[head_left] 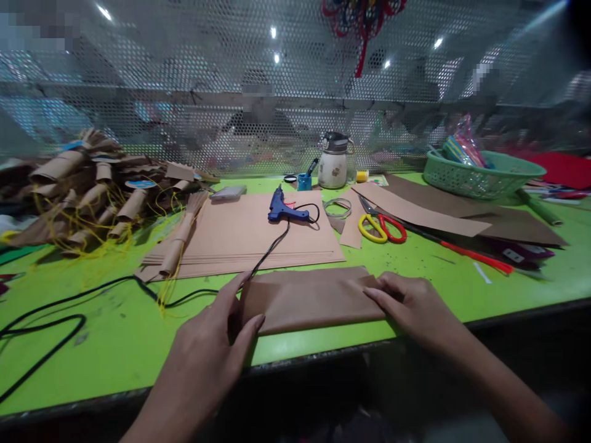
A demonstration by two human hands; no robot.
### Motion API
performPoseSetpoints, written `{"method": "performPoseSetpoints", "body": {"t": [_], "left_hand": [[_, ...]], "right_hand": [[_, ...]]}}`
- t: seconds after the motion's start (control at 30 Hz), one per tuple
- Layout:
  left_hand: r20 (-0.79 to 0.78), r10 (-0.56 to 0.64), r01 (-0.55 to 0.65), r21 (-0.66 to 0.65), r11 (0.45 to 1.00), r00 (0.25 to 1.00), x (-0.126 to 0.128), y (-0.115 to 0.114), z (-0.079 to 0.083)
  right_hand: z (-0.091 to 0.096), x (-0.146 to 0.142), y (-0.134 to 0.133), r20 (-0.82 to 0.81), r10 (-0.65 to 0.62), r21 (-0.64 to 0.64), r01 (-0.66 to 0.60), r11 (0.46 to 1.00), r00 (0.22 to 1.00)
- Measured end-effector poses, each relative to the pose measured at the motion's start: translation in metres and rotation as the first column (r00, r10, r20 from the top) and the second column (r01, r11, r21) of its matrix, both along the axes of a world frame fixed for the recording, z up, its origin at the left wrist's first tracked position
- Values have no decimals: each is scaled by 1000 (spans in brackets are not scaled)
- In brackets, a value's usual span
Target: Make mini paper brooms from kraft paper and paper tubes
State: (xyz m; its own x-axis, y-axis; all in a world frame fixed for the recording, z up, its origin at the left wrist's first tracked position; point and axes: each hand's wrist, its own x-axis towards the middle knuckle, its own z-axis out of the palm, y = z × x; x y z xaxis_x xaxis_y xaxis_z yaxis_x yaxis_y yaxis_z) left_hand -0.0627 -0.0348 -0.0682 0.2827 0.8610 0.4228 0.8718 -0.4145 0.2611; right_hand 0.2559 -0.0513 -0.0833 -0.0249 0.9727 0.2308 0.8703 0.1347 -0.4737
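Note:
A folded sheet of brown paper (314,300) lies near the front edge of the green table (115,344). My left hand (215,332) grips its left end, thumb on top and fingers behind. At the right end, my right hand (406,298) pinches the paper between thumb and fingers. Just beyond it is a stack of tan paper sheets (235,227), with a blue glue gun (286,209) resting on top. Its black cord (272,246) runs down behind the folded paper. Scissors (382,227) with yellow and red handles lie to the right of the stack.
On the left are piled rolled brown paper pieces (133,206) with yellow strings. A bottle (332,163) and a blue pot (305,181) stand at the back. A green basket (438,175) sits back right, near dark paper sheets (517,224). Perforated mesh (221,111) rises behind.

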Motion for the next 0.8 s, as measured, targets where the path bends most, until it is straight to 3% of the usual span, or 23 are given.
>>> {"method": "performPoseSetpoints", "body": {"t": [0.37, 0.63, 0.8], "left_hand": [[-77, -84, 89, 60, 994, 993, 0, 3, -8], [-64, -148, 147, -13, 989, 987, 3, 13, 0], [-44, -261, 261, -5, 965, 964, 2, 26, 2]], "right_hand": [[0, 3, 4, 41, 12, -41, -11, 999, 999], [0, 2, 7, 86, -20, -52, 24, 998, 996], [11, -1, 15, 184, -10, -124, 33, 992, 983]]}}
